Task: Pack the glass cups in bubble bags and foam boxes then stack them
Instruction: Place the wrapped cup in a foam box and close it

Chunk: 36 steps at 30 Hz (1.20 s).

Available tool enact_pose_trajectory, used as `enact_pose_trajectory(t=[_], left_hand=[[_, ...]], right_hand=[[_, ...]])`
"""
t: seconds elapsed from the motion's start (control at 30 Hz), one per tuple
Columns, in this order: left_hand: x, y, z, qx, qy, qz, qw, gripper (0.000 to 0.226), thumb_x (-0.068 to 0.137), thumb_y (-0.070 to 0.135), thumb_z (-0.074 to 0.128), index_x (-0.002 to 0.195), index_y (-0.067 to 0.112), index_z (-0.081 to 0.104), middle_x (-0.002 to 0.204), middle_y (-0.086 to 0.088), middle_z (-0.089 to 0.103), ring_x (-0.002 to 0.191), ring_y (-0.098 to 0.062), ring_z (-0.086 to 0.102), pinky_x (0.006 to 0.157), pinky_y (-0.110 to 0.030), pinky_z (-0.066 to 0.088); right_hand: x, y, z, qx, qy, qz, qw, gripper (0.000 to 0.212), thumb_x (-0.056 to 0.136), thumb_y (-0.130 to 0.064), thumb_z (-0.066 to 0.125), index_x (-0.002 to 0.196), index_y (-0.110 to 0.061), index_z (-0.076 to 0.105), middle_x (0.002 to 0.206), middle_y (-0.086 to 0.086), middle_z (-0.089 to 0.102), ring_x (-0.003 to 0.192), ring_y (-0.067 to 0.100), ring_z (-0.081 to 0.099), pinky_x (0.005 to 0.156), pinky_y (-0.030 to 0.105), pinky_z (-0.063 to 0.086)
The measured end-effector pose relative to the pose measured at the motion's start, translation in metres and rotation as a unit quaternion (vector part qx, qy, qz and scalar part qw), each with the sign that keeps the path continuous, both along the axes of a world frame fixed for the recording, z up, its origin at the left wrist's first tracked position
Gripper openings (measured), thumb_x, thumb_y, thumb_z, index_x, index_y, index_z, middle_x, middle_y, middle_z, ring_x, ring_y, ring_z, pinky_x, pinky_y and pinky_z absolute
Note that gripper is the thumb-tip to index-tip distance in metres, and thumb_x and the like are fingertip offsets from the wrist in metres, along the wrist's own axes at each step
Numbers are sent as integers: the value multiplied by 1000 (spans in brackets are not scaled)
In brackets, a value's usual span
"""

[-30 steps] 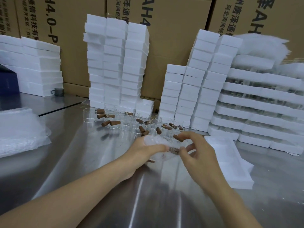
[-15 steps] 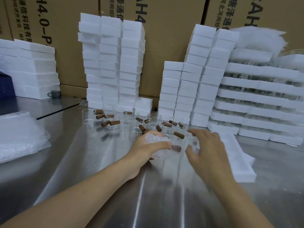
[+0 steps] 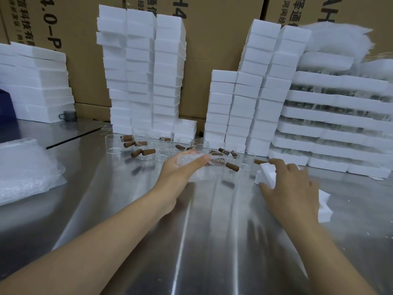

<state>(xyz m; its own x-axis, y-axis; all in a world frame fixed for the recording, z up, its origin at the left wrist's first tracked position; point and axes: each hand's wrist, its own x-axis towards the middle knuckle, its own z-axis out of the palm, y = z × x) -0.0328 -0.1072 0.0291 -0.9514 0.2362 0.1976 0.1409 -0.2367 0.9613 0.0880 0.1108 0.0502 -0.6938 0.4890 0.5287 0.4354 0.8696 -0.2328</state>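
Far left of the frame I've got a heap of spare bubble bags (image 3: 23,169) lying on the steel worktop (image 3: 148,231). Above it, upper left, there's a stack of flat foam slabs (image 3: 36,81) with a little grey mug (image 3: 69,116) at its foot. Brown cardboard cartons (image 3: 212,39) wall off the whole back.

Moving right, a tall tower of foam boxes (image 3: 144,71) stands left of centre. At its base a scatter of bare glass cups (image 3: 114,143) stands upright, with brown corks (image 3: 148,151) lying among them.

The left hand (image 3: 180,169) is at frame centre, with fingers underneath and thumb on top, curled round a filled bubble bag (image 3: 204,167). I can see something brown through the wrap at its right end, and I think there's glass in there too. It sits low over the worktop, just in front of the loose cups. I can't tell if it's touching down.

Right of that a second, stepped tower of closed boxes (image 3: 255,103) rises behind. The right hand (image 3: 291,188) is right of centre, a bit motion-blurred. Its fingers are hooked over the far edge of a small foam box (image 3: 265,173) and its thumb is against the near edge, so it's got hold of it. That piece is tilted up off a flat pile of foam (image 3: 323,205) that pokes out past the wrist.

Far right, long foam trays (image 3: 340,124) are stacked in layers with glassware showing between them, and some fluffy white packing (image 3: 338,39) sits on top.
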Motion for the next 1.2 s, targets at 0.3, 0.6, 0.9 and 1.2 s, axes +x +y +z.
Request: enact_pose_trajectory(t=[0.3,0.6,0.9,1.2], left_hand=[[1,-10,18,37,64,72,995,56,73,56,88,120,29,75,100,28,77,87,22,65,65,0,47],[3,-13,19,-31,157,85,983,68,66,64,85,124,31,72,120,24,64,96,31,54,73,-1,47],[4,2,2,-141,206,24,968,71,74,66,78,137,37,66,131,17,66,121,10,55,89,-1,41],[-1,7,-3,-216,183,-11,959,73,83,72,57,139,24,60,131,6,64,124,-10,57,106,-26,44]], right_hand=[[-2,-7,11,-54,117,166,978,35,91,-17,70,122,-32,71,105,-12,73,106,21,64,101,40,37],[-9,-48,-18,-4,-97,332,938,42,98,-19,55,133,-38,67,127,-13,67,121,16,51,108,38,41],[-12,-45,-20,-33,-70,361,929,29,98,-23,65,122,-38,68,114,-21,68,110,3,54,92,18,41],[-12,-44,-20,-44,-72,365,927,26,96,-24,66,119,-38,67,111,-21,69,109,5,55,97,28,47]])
